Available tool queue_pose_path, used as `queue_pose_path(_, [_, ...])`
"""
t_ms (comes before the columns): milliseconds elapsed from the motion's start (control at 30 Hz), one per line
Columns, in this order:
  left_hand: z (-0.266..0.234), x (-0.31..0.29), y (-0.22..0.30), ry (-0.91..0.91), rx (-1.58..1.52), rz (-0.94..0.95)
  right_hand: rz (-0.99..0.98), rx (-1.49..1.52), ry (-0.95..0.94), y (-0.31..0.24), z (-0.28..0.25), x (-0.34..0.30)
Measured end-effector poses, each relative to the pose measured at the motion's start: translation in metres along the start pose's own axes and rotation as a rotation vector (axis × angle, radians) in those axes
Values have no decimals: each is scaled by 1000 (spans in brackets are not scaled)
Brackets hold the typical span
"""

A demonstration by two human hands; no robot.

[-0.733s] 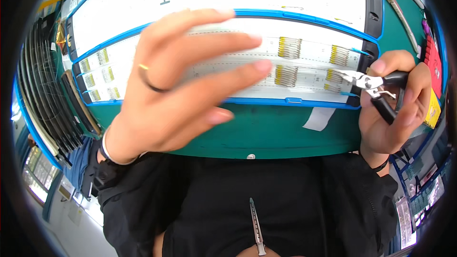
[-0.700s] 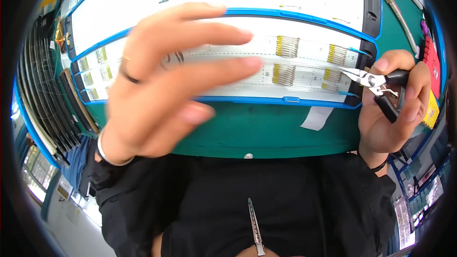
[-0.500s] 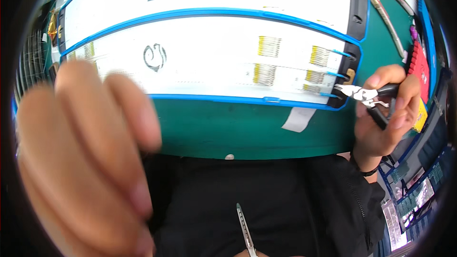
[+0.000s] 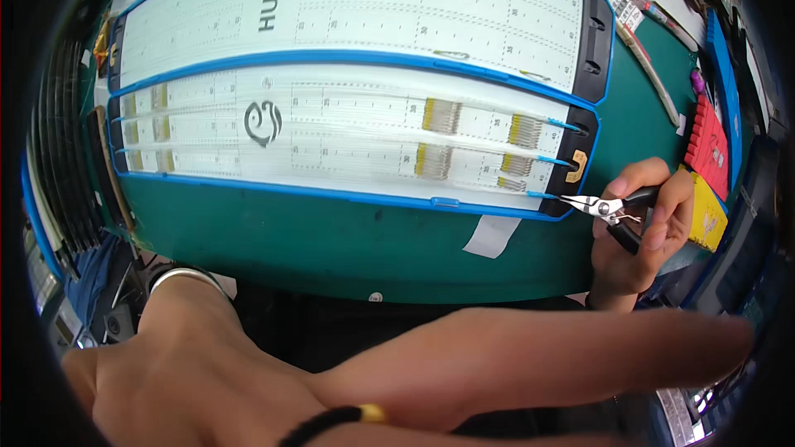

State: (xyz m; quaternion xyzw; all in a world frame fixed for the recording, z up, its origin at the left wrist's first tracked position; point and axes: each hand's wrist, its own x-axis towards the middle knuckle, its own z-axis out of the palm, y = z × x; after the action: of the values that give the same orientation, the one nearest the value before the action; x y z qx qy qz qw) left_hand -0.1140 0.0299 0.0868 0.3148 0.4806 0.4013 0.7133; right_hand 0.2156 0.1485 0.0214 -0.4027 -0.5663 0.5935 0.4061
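My right hand (image 4: 642, 232) holds a small pair of pliers (image 4: 607, 205) with silver jaws and black handles, its spring showing between the grips. The jaw tips reach the lower right corner of a long, open case (image 4: 356, 180) with blue edges and white inside. Bundles of fine lines (image 4: 433, 161) with yellowish ends lie across its near half, next to short blue pieces at the right end. Close to the camera and partly blurred, my left hand (image 4: 199, 372) has one finger stretched far to the right and nothing visible in it. Its other fingers are partly out of view.
Beneath the case lies a green mat (image 4: 290, 240). A white slip (image 4: 493, 236) rests by its near edge. To the right are a long thin stick (image 4: 650, 74), a red ridged piece (image 4: 708, 145) and a yellow block (image 4: 704, 215). Dark upright items (image 4: 70, 145) stand at the left.
The view has shifted, bringing more of the case's far half into sight. My left hand has turned and dropped lower, one finger now pointing right. My right hand keeps hold of the pliers.
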Motion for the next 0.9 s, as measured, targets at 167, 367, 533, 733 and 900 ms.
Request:
queue_pose_path(167, [31, 22, -35, -323, 368, 317, -39, -56, 43, 1, -4, -3])
queue_pose_path(367, [38, 19, -50, -302, 773, 633, -21, -59, -3, 2, 0, 0])
queue_pose_path(533, [-22, 31, -28, 22, 1375, 736, -15, -105, 10, 3, 2, 0])
queue_pose_path(733, [-40, 43, -8, 49, 1589, 848, 23, -61, -44, 3, -3, 5])
queue_pose_path(900, [-16, 65, -22, -40, 1493, 912, -88, -131, -88, 9, -9, 12])
